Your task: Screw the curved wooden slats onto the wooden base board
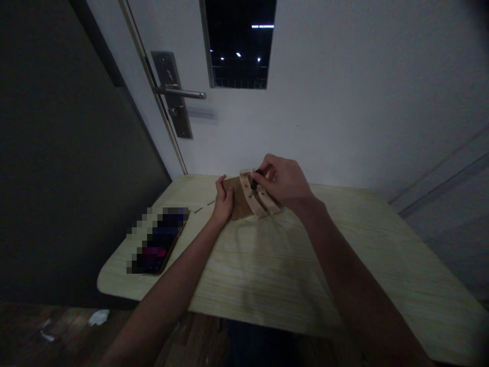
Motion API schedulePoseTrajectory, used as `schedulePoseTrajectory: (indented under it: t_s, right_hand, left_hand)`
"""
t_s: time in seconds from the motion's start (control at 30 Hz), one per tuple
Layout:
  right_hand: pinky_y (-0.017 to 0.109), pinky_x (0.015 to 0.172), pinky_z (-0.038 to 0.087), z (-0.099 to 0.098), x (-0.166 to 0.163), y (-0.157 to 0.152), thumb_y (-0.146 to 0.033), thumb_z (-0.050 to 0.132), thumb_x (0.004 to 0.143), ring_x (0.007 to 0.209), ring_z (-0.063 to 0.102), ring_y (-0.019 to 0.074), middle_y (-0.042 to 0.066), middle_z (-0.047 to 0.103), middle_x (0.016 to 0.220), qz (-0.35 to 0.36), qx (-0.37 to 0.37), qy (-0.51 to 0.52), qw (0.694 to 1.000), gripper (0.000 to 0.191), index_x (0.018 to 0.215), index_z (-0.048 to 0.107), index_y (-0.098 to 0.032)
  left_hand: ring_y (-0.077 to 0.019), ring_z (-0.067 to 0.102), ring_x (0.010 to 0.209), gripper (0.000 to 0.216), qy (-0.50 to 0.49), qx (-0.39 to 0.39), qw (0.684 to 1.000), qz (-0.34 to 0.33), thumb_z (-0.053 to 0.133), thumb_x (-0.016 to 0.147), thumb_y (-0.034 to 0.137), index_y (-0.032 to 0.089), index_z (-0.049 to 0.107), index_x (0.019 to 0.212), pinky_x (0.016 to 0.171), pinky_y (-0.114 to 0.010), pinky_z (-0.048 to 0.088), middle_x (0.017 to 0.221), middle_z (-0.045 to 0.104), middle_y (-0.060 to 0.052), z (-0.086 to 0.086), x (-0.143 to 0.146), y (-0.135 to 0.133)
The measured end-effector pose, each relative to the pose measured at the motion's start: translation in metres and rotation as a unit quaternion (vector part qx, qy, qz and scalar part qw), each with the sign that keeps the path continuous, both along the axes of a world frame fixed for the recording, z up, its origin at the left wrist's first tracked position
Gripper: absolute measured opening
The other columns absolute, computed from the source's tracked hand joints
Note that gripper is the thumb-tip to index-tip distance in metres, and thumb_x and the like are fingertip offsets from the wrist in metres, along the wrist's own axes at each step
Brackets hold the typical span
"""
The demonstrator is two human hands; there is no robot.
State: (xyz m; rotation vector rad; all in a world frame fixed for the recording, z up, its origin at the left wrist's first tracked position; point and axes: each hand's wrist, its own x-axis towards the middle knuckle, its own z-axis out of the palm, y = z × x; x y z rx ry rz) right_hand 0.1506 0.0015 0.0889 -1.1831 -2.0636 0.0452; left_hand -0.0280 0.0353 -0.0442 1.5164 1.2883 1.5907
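Observation:
A thin brown board (240,205) lies on the table near its back edge, with two pale wooden strips (255,206) across it. Small dark holes or screw heads dot the strips. My left hand (223,202) grips the board's left edge, thumb on top and fingers around the far side. In my right hand (284,178) a short screwdriver (256,178) with a black handle is pinched between thumb and fingers. Its tip points down and touches or hovers just over the left strip; I cannot tell which.
On the left of the pale wood-grain table (267,270) lies a phone (162,244), partly pixelated. Thin metal rods or long screws (198,210) rest beside my left hand. A white door (324,102) with a lever handle (181,93) stands right behind the table.

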Motion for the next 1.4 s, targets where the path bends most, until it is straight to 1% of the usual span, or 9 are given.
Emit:
schedulePoseTrajectory:
  t_s: [0.13,0.27,0.37,0.5,0.6,0.77,1.07,1.27,1.4]
  right_hand:
    - [0.026,0.061,0.039,-0.001,0.000,0.001,-0.032,0.060,0.083,0.065,0.056,0.0134,0.001,0.065,0.075,0.024,-0.003,0.008,1.000,0.015,0.090,0.059,-0.020]
    - [0.026,0.066,0.041,-0.001,0.000,0.002,-0.031,0.059,0.085,0.069,0.058,0.0136,0.001,0.067,0.079,0.064,0.001,-0.004,0.998,0.011,0.091,0.062,-0.022]
    - [0.026,0.066,0.041,0.000,0.001,0.003,-0.031,0.060,0.084,0.069,0.059,0.0132,0.001,0.068,0.079,0.065,-0.001,0.004,0.998,0.011,0.087,0.064,-0.021]
    - [0.025,0.066,0.042,0.004,0.003,0.000,-0.030,0.059,0.085,0.068,0.060,0.0128,0.001,0.070,0.079,0.064,-0.013,0.010,0.998,0.013,0.089,0.067,-0.020]
    - [0.025,0.069,0.042,0.008,0.003,-0.003,-0.026,0.058,0.086,0.071,0.062,0.0138,0.002,0.072,0.082,0.080,-0.028,-0.028,0.996,0.014,0.091,0.069,-0.020]
    - [0.026,0.073,0.043,0.008,0.000,-0.007,-0.022,0.053,0.089,0.078,0.065,0.0153,0.004,0.073,0.091,0.078,-0.034,-0.042,0.995,0.018,0.097,0.069,-0.021]
    - [0.024,0.054,0.027,0.006,-0.004,-0.006,-0.042,0.059,0.086,0.057,0.051,0.0121,0.000,0.062,0.066,-0.028,-0.013,-0.102,0.994,0.021,0.087,0.061,-0.022]
    - [0.024,0.057,0.030,0.004,-0.005,-0.005,-0.038,0.053,0.091,0.056,0.050,0.0105,-0.001,0.062,0.065,0.038,-0.035,-0.059,0.997,0.020,0.087,0.063,-0.022]
    - [0.023,0.059,0.034,0.002,-0.003,-0.003,-0.036,0.057,0.088,0.058,0.053,0.0104,-0.001,0.064,0.066,0.091,-0.045,-0.016,0.995,0.019,0.083,0.066,-0.020]
  left_hand:
    - [-0.0193,0.053,0.108,0.045,0.012,0.017,1.000,0.000,0.045,0.089,0.033,0.025,0.034,0.133,0.103,-0.038,0.040,0.118,0.053,-0.006,0.001,0.000,0.001]
    - [-0.0210,0.051,0.117,0.033,0.063,0.072,0.995,-0.020,0.040,0.090,0.029,0.024,0.056,0.118,0.108,-0.040,0.035,0.121,0.058,-0.005,0.005,0.001,0.002]
    - [-0.0217,0.054,0.115,0.032,0.071,0.081,0.994,-0.026,0.041,0.091,0.032,0.024,0.063,0.112,0.107,-0.042,0.036,0.119,0.062,-0.006,0.006,0.001,0.002]
    - [-0.0219,0.056,0.113,0.032,0.060,0.087,0.994,-0.029,0.047,0.090,0.038,0.024,0.063,0.114,0.106,-0.043,0.038,0.119,0.063,-0.006,0.006,0.002,0.002]
    - [-0.0225,0.055,0.114,0.033,0.057,0.088,0.994,-0.032,0.053,0.088,0.040,0.025,0.063,0.115,0.107,-0.044,0.037,0.120,0.063,-0.006,0.005,0.002,0.001]
    - [-0.0234,0.055,0.114,0.040,0.049,0.065,0.996,-0.027,0.068,0.078,0.041,0.027,0.063,0.115,0.105,-0.043,0.039,0.120,0.062,-0.005,0.006,0.002,-0.002]
    - [-0.0242,0.055,0.112,0.049,0.033,0.051,0.998,-0.027,0.075,0.070,0.040,0.027,0.063,0.116,0.103,-0.044,0.041,0.118,0.062,-0.005,0.001,0.002,0.002]
    - [-0.0240,0.056,0.111,0.048,0.040,0.060,0.997,-0.028,0.075,0.071,0.041,0.027,0.063,0.116,0.103,-0.043,0.041,0.116,0.064,-0.005,0.000,0.001,0.003]
    - [-0.0239,0.057,0.111,0.047,0.040,0.059,0.997,-0.031,0.074,0.072,0.041,0.026,0.063,0.115,0.102,-0.043,0.041,0.117,0.064,-0.006,0.002,0.002,0.002]
